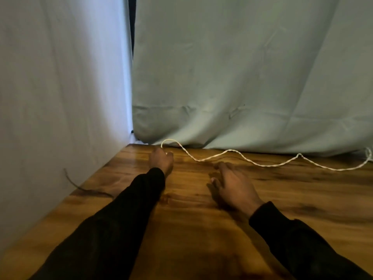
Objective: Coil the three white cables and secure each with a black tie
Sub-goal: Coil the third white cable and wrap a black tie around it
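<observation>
Cloth backdrops [242, 67] fill the far half of the view, hung down to the back edge of a wooden table [201, 229], across which two black-sleeved arms are stretched. A white cable [260, 165] is laid in loose waves along the table's far edge, from a small raised loop at the left end away toward the right border, where a further bit of white is seen but cannot be made out. Only this one cable can be told with confidence; the other two are not clearly seen. A thin dark strand [84, 188], possibly a black tie, is draped at the table's left edge. The left hand [162, 161] is closed on the cable's left end, just below the loop. The right hand [234, 188] is spread flat and empty, near the cable's middle but apart from it. By judgement, the first coil is only being started: next, the slack must be gathered by the right hand and fed in even loops to the left.
</observation>
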